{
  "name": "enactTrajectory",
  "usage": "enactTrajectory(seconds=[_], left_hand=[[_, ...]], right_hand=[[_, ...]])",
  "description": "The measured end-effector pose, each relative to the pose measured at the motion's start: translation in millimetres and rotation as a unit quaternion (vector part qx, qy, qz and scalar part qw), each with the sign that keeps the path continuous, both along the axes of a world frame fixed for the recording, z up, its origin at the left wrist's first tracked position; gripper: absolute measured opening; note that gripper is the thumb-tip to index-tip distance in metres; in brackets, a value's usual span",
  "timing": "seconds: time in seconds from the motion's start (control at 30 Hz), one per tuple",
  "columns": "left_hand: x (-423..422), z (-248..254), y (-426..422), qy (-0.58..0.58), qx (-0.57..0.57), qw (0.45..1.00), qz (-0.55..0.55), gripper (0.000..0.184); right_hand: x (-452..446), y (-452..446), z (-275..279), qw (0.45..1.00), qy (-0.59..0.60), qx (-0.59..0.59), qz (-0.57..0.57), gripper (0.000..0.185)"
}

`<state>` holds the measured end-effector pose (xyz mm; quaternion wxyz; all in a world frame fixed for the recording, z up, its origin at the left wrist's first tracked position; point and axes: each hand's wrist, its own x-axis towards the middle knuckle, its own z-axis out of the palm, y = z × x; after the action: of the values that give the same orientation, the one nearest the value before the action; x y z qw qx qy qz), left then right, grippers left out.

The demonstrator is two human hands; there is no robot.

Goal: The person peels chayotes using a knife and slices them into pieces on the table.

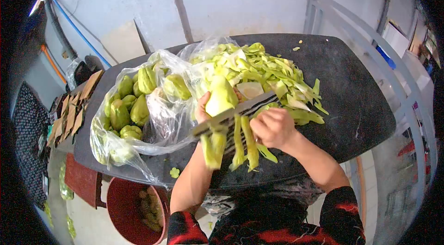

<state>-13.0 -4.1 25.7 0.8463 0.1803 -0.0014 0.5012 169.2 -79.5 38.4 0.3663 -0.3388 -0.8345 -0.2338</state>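
My left hand is wrapped round a pale green, peeled chayote, held up over the dark table. In my right hand is the handle end of a wide knife, whose blade reaches left across the front of the chayote. Long green strips of peel hang over the blade. Behind my hands lies a large heap of peelings. To the left, whole green chayotes fill a clear plastic bag.
The dark table has a rounded edge. Below it at the left stands a red bucket with pieces inside, beside a red stool. A grey metal railing runs along the right. Flattened cardboard is stacked at the left.
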Motion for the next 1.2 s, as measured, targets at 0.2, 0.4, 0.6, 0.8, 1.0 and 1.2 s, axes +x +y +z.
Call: enactTrajectory(seconds=[0.2, 0.4, 0.6, 0.8, 1.0, 1.2], left_hand=[[2.2, 8.0, -6.8, 0.121, -0.051, 0.984, 0.119, 0.053], [-1.9, -2.2, -0.4, 0.061, 0.043, 0.997, 0.005, 0.053], [-4.9, -8.9, -1.1, 0.084, 0.029, 0.996, 0.021, 0.042], [3.6, 0.3, -8.8, 0.062, 0.051, 0.997, -0.006, 0.056], [2.2, -5.5, -1.9, 0.120, 0.062, 0.988, 0.079, 0.055], [3.8, 13.5, -9.9, 0.099, 0.004, 0.990, 0.098, 0.047]], right_hand=[[22.6, 16.4, -0.6, 0.988, 0.082, -0.120, -0.057, 0.021], [-5.3, -10.2, 11.1, 0.998, 0.023, -0.059, 0.025, 0.022], [29.8, 28.7, -8.6, 0.970, 0.094, -0.196, -0.112, 0.020], [12.9, -2.3, 10.8, 0.994, 0.069, -0.084, -0.004, 0.021], [3.7, 4.1, 3.1, 0.997, 0.069, -0.043, -0.004, 0.021], [35.9, 21.6, 0.4, 0.976, 0.134, -0.151, -0.081, 0.024]])
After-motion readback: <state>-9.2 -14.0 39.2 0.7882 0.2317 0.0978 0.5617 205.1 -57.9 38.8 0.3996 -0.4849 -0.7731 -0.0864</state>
